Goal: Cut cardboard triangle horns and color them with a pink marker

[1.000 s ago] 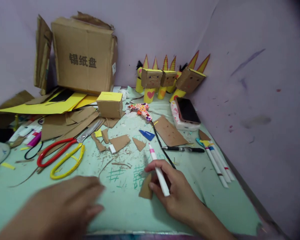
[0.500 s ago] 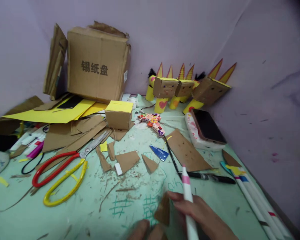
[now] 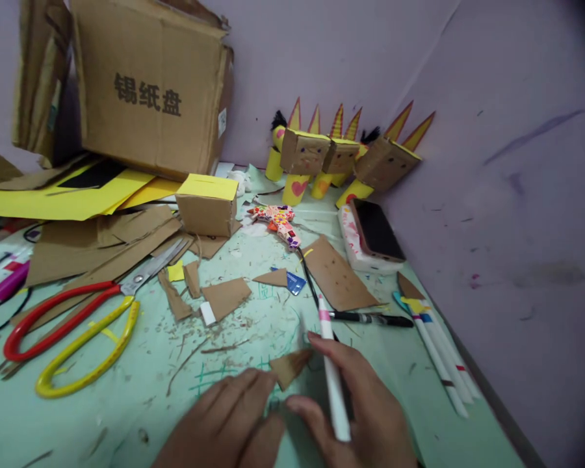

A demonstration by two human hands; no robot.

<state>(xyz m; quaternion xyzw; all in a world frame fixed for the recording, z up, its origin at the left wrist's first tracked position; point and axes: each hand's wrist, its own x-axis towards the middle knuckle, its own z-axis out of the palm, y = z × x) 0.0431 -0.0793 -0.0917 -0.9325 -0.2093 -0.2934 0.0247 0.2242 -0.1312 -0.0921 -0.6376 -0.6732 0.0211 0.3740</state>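
Note:
A white marker [image 3: 335,383] with a pink band and pink tip is in my right hand [image 3: 370,403], pointing up and away from me. My left hand [image 3: 224,416] rests low on the table, its fingers stretched forward and together. Just past those fingertips lies a small brown cardboard scrap [image 3: 290,369], between both hands. Whether the left fingertips touch it, I cannot tell. Farther off, a pointed cardboard piece [image 3: 272,278] overlaps a blue printed scrap [image 3: 298,283].
Red-and-yellow-handled scissors [image 3: 137,279] lie left, beside cardboard offcuts. Behind stand a small yellow-topped box [image 3: 206,207], a large carton [image 3: 149,91] and several yellow-eared cardboard figures [image 3: 306,154]. A patterned glue gun [image 3: 279,221], phone [image 3: 377,227] and more markers [image 3: 441,354] are around.
The view has shifted right and down. My left hand has come farther into view. The small scrap is now flatter on the table, and the pointed piece has turned and lies against the blue scrap.

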